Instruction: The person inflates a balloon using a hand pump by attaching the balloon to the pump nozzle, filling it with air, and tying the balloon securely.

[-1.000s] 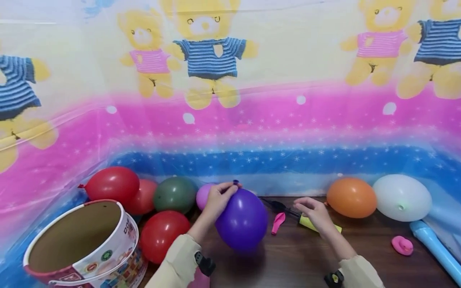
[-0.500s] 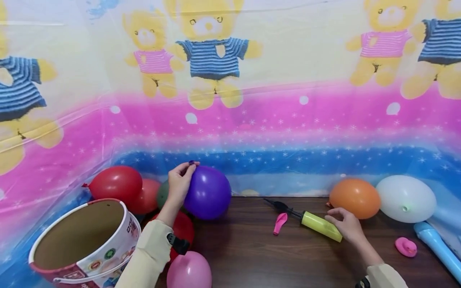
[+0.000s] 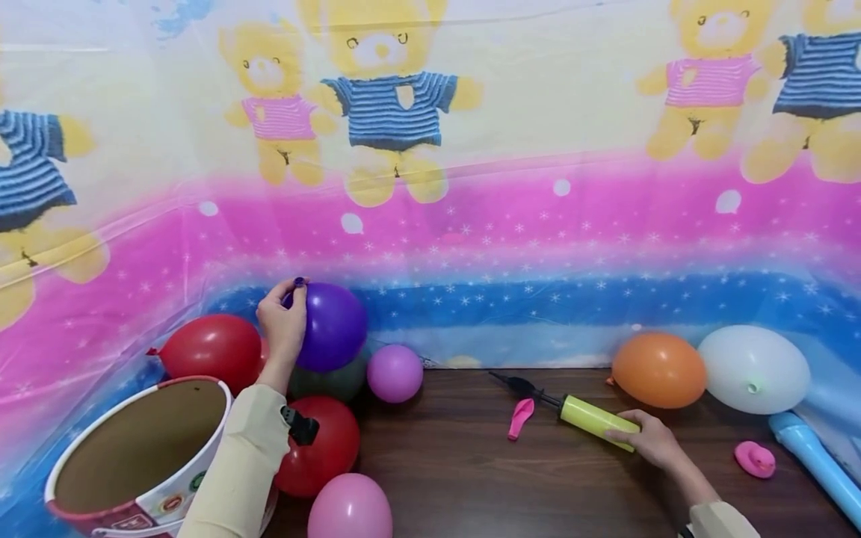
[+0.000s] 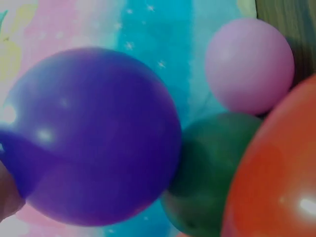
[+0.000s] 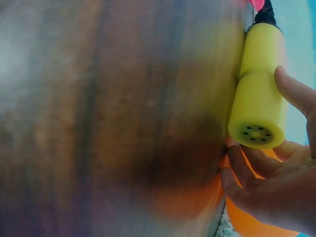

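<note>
My left hand point(image 3: 284, 321) pinches the neck of an inflated purple balloon point(image 3: 332, 327), held above a dark green balloon point(image 3: 331, 385) at the back left. In the left wrist view the purple balloon point(image 4: 98, 143) fills much of the picture, and only a bit of the hand shows at its edge. At the right, my right hand point(image 3: 652, 441) grips the end of a yellow hand balloon pump point(image 3: 592, 421), which lies on the table with its black nozzle to the left. The right wrist view has the thumb against the pump point(image 5: 259, 94) and fingers around its holed end.
A flat pink balloon point(image 3: 521, 418) lies beside the nozzle. Red point(image 3: 323, 444), pink point(image 3: 351, 508) and violet point(image 3: 395, 373) balloons sit left, near a large open bucket point(image 3: 202, 478). Orange point(image 3: 659, 370) and white point(image 3: 753, 370) balloons, a pink rubber duck point(image 3: 755, 459) and a blue tube point(image 3: 817, 463) are right.
My left hand has carried the purple balloon left and up, from mid-table to over the green balloon. The right hand has moved right and down and taken hold of the pump's end.
</note>
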Demonstrator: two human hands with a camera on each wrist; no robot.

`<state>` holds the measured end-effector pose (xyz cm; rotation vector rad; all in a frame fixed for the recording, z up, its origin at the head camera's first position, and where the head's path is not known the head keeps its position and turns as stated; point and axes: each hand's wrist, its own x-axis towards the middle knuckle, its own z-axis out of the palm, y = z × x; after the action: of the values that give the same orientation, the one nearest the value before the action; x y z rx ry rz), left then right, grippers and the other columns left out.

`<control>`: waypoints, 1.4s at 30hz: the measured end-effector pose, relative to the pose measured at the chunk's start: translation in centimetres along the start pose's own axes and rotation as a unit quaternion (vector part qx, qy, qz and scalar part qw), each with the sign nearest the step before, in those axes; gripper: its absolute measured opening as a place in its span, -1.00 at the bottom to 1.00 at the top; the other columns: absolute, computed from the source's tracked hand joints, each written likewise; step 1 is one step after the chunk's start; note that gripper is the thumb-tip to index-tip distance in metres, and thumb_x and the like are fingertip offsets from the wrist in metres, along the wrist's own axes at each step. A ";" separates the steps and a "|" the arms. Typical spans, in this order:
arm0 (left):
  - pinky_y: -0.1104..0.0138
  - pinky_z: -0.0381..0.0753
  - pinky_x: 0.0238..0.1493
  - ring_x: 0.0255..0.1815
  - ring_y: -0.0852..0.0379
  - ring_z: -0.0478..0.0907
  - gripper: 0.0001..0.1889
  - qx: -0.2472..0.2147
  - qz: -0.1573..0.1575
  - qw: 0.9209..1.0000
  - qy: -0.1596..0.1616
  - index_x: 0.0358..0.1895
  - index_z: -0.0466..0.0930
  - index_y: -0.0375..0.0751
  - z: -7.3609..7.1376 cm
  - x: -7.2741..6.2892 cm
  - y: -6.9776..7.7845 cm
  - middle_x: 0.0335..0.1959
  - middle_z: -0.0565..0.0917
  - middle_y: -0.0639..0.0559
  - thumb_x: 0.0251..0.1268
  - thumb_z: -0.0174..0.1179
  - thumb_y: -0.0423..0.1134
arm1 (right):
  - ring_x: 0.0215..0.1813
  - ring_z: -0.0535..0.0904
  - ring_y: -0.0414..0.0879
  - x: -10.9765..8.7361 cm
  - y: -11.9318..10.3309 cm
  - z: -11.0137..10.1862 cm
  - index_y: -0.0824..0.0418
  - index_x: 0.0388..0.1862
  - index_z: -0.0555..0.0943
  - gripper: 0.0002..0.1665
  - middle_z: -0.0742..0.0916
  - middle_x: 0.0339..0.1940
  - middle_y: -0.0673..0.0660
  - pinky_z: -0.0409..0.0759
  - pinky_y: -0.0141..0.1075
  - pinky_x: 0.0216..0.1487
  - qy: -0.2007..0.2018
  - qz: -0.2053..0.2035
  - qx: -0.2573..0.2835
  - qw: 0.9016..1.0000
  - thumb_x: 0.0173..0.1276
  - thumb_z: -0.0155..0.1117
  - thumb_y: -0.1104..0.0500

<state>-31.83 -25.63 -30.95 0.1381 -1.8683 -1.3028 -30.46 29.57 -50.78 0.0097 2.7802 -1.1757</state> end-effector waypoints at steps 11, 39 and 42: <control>-0.01 0.36 0.40 0.09 -0.25 0.58 -0.80 0.039 0.141 0.987 0.065 -0.11 0.67 -0.46 -0.3 0.9 -1.6 -0.10 0.70 -0.39 0.35 0.10 -0.45 | -0.38 0.51 -0.05 -0.2 0.2 0.9 0.54 0.24 0.38 -0.11 0.62 -0.05 0.42 0.53 -0.26 -0.40 0.002 0.017 0.032 0.999 0.22 0.40 -0.11; -0.14 0.29 0.14 -0.02 -0.29 0.40 -0.85 0.215 0.159 0.960 -0.082 -0.17 0.66 -0.43 1.7 -1.4 -3.2 -0.14 0.68 -0.37 0.23 0.22 -0.45 | -0.47 0.46 -0.08 0.3 1.1 0.7 0.50 0.29 0.34 -0.08 0.60 -0.17 0.28 0.49 -0.27 -0.45 0.007 0.049 0.070 0.996 0.25 0.37 -0.16; -0.15 0.28 0.19 0.01 -0.28 0.39 -0.83 0.249 0.130 0.952 -0.124 -0.15 0.67 -0.41 2.1 -1.6 -2.4 -0.10 0.67 -0.36 0.28 0.19 -0.40 | -0.47 0.46 -0.08 0.3 1.1 0.7 0.50 0.29 0.34 -0.08 0.60 -0.15 0.30 0.49 -0.27 -0.45 0.014 0.044 0.064 0.997 0.25 0.36 -0.16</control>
<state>-33.02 -24.35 -34.04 -0.0115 -2.3135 -0.6739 -30.59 29.81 -52.05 0.1606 2.6911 -1.3387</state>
